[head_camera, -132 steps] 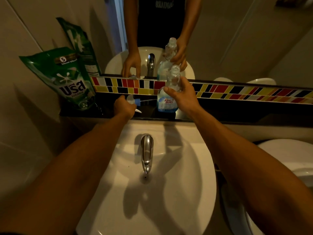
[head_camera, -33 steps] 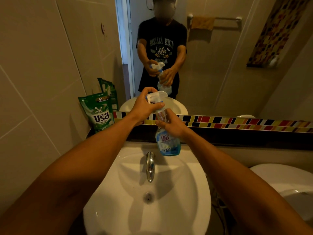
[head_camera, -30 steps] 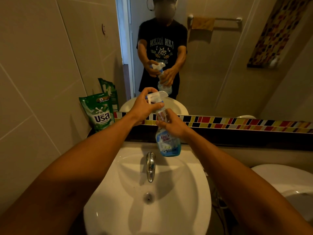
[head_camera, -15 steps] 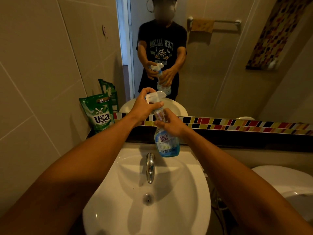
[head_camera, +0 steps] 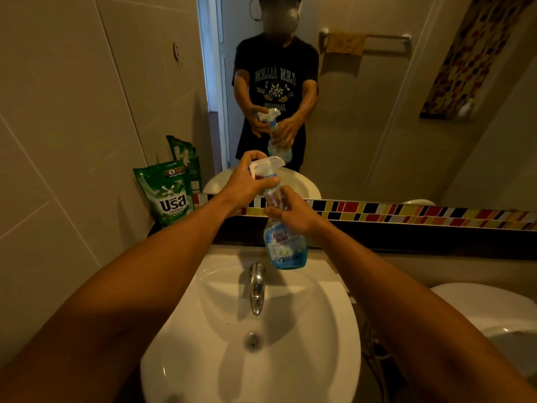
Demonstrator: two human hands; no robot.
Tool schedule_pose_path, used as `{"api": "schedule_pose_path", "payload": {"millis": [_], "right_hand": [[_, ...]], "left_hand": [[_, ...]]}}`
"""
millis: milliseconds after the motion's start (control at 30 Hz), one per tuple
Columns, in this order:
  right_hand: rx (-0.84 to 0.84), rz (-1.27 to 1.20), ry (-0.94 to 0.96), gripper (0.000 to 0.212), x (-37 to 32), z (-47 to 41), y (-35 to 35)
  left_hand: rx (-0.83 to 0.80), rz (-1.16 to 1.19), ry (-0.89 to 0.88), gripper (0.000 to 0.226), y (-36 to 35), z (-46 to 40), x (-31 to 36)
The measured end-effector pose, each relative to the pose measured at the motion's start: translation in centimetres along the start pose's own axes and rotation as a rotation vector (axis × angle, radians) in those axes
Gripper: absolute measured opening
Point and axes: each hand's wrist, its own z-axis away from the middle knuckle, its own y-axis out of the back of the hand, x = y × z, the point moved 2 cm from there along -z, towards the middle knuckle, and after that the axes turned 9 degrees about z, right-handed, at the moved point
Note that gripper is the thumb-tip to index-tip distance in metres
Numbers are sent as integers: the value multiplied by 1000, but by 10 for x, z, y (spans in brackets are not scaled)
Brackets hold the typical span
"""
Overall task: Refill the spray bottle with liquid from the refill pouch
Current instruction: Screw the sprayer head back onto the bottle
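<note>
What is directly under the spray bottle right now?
The spray bottle hangs above the sink rim, beside the faucet. Its neck is covered by the right hand.

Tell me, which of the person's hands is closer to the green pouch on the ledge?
The left hand. It grips the spray head just right of the green pouch, without touching it. The right hand holds the bottle further right.

White basin (head_camera: pixel 319 359) occupies lower centre of frame; chrome tap (head_camera: pixel 257 287) at its rear edge, drain (head_camera: pixel 253 341) below it. Multicoloured tile strip (head_camera: pixel 406 213) runs along the mirror (head_camera: pixel 392 112) base. Towel (head_camera: pixel 345 43) on rail, reflected upper right. Toilet (head_camera: pixel 491 312) at right edge.
</note>
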Motion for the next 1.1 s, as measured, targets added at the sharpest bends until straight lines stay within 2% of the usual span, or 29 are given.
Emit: {"api": "schedule_pose_path", "payload": {"millis": [267, 400, 500, 733, 900, 1100], "right_hand": [[3, -23, -6, 34, 4, -1, 1], [-8, -24, -3, 42, 0, -2, -1], [-5, -19, -3, 44, 1, -3, -2], [-1, -9, -9, 39, 4, -3, 0], [-3, -1, 5, 36, 2, -5, -1], [-10, -23, 6, 33, 1, -4, 1]], "left_hand": [[-39, -25, 54, 54, 1, -2, 1], [-24, 21, 13, 56, 0, -2, -2], [-13, 8, 0, 49, 2, -3, -1], [-40, -6, 60, 50, 5, -2, -2], [-15, 13, 11, 56, 1, -1, 0], [-23, -30, 8, 51, 5, -6, -1]]}}
